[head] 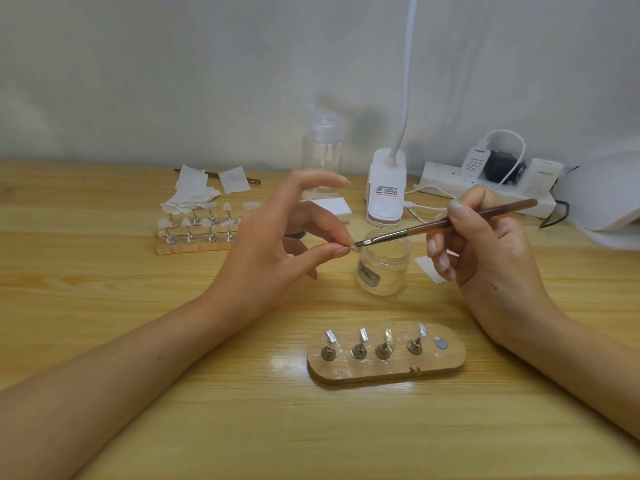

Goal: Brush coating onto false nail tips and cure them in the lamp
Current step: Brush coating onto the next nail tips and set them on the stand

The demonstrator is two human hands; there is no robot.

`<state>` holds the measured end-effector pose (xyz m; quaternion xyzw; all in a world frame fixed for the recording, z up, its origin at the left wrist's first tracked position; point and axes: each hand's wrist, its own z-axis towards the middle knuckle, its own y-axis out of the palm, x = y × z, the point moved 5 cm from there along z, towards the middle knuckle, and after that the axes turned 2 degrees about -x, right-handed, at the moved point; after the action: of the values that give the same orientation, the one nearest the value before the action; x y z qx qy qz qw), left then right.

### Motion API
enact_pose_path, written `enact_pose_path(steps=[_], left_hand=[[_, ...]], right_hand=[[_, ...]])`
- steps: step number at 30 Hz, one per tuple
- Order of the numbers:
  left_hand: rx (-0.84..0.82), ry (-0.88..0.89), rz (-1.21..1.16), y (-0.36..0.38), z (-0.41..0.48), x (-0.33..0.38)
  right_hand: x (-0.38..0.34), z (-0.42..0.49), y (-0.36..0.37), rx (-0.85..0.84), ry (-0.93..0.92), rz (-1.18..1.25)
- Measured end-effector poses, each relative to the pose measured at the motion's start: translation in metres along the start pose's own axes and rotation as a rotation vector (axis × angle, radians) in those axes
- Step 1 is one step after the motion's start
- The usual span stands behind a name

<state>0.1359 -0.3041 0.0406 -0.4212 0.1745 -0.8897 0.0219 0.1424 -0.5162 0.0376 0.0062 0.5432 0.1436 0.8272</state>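
On a pale wooden table (138, 306), the left hand (277, 244) pinches a small nail tip (356, 248) between thumb and forefinger, its other fingers loosely spread. The right hand (491, 251) grips a brown brush (450, 221), its bristles touching the tip above a clear jar (384, 275). A wooden stand (363, 375) lies nearer the person. The white lamp (609, 199) sits far right.

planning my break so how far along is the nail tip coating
Roughly midway, I'd guess. Done: four tips stand on the near holder, coating unclear. In hand: the left hand pinches a nail tip while the right hand holds the brush against it. Left: the holder's fifth spot is bare, the far rack of tips waits, and the holder sits outside the lamp.
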Motion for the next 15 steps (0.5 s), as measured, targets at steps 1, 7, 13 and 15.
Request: enact_pose_path(steps=[1,7,13,15], left_hand=[[0.0,0.001,-0.005,0.0001,0.0,0.0],[-0.006,-0.009,-0.031,0.0004,0.0001,-0.0017],[-0.014,-0.007,-0.03,0.0002,-0.0006,-0.0028],[-0.013,-0.012,-0.036,0.0002,-0.0005,-0.0034]], right_hand=[[0.0004,-0.0001,0.0003,-0.001,0.006,-0.012],[0.0024,0.0009,-0.0082,0.084,0.02,-0.057],[0.0004,-0.0002,-0.001,0.017,0.004,-0.03],[0.0015,0.0,-0.0034,0.05,0.02,-0.055]])
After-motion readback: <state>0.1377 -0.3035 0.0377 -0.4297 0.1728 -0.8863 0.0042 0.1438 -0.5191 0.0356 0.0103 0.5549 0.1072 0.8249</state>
